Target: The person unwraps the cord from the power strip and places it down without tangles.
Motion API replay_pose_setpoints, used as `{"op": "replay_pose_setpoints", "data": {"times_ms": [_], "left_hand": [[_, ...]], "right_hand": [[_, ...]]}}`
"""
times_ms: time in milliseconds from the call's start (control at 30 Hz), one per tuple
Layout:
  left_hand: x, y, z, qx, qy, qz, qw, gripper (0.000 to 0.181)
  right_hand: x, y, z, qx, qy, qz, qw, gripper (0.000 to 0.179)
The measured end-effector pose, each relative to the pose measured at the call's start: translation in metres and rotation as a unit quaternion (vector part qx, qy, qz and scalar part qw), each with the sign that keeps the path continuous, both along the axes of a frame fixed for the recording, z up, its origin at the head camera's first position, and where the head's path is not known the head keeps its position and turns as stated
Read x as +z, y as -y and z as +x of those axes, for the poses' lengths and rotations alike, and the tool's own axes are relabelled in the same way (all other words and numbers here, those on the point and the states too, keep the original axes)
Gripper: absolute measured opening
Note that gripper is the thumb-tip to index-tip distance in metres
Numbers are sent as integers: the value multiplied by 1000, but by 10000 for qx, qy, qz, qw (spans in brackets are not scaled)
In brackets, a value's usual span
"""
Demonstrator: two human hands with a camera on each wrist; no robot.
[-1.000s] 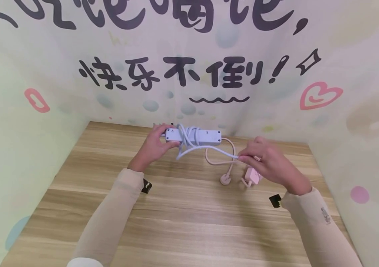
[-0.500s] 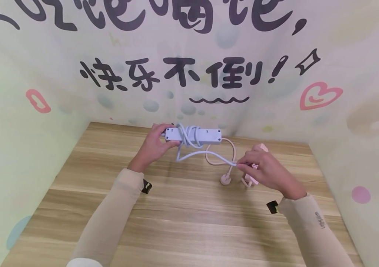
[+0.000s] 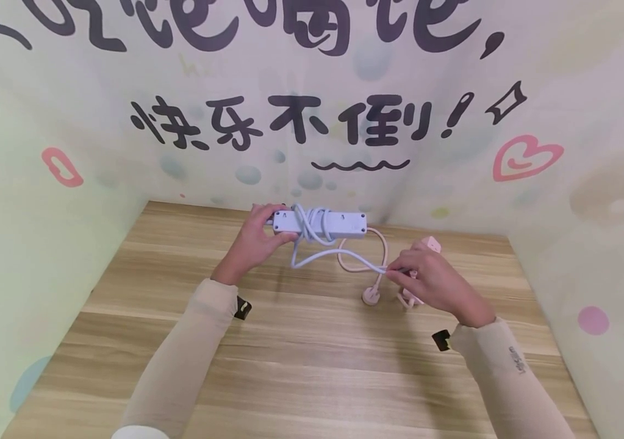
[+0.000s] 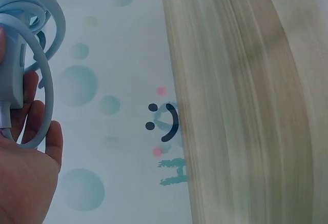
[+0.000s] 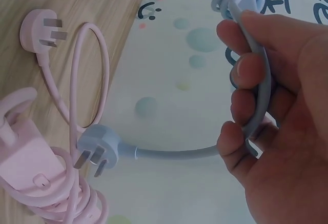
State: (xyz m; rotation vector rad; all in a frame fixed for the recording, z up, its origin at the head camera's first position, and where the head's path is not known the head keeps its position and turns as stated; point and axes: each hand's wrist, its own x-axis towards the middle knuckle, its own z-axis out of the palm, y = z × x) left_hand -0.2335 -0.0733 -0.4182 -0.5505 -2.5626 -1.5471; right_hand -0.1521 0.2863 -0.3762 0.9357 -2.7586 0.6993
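Observation:
My left hand [image 3: 251, 244] grips the left end of a light blue power strip [image 3: 349, 224], raised off the table near the back wall. Several turns of its own cord [image 3: 339, 250] wrap around the strip's middle. From there a slack length runs right to my right hand [image 3: 429, 277], which holds it with curled fingers. In the right wrist view, the blue three-pin plug [image 5: 100, 144] dangles free on a short end of cord beyond that hand. The left wrist view shows the strip's end and a cord loop [image 4: 48, 88] by the left fingers.
A pink power strip [image 5: 33, 157], wound in its own cord, lies on the wooden table [image 3: 312, 366], partly behind my right hand. Its pink plug [image 3: 371, 296] rests left of it, on a looped cord. Printed cloth walls [image 3: 312, 73] enclose the back and sides.
My right hand has shifted left and down with the cord, whose free stretch now sags more. My left hand and the blue power strip stay nearly in place. More of the pink strip's far end shows.

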Motion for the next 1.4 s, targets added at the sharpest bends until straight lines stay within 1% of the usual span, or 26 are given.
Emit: {"op": "replay_pose_setpoints", "data": {"times_ms": [200, 367, 533, 700, 800, 967, 1133, 1200, 1267, 1400], "left_hand": [[5, 0, 2, 71, -10, 34, 10000, 55], [5, 0, 2, 59, 39, 74, 9999, 55], [5, 0, 2, 33, 81, 92, 9999, 56], [3, -1, 2, 27, 33, 74, 10000, 56], [-1, -2, 2, -38, -24, 83, 10000, 55], [-5, -4, 2, -109, -42, 154, 9998, 53], [-5, -5, 3, -104, 6, 191, 9998, 55], [-5, -4, 3, -113, 5, 202, 9997, 55], [-6, -4, 3, -149, -27, 212, 9997, 55], [-6, -4, 2, -230, -70, 215, 9995, 53]], "right_hand": [[-3, 4, -8, -56, 74, 191, 9998, 4], [-7, 7, -17, -18, 79, 274, 9996, 4], [-11, 10, -28, -100, 194, 424, 9989, 6], [-14, 12, -41, -227, 249, 483, 9983, 9], [-17, 12, -48, -300, 297, 484, 9979, 9], [-23, 9, -56, -398, 420, 452, 9973, 10], [-30, 8, -63, -508, 542, 377, 9965, 11], [-33, 7, -65, -535, 669, 331, 9958, 12], [-38, 4, -68, -628, 827, 316, 9941, 14], [-46, -3, -73, -1065, 1084, 222, 9881, 16]]}}
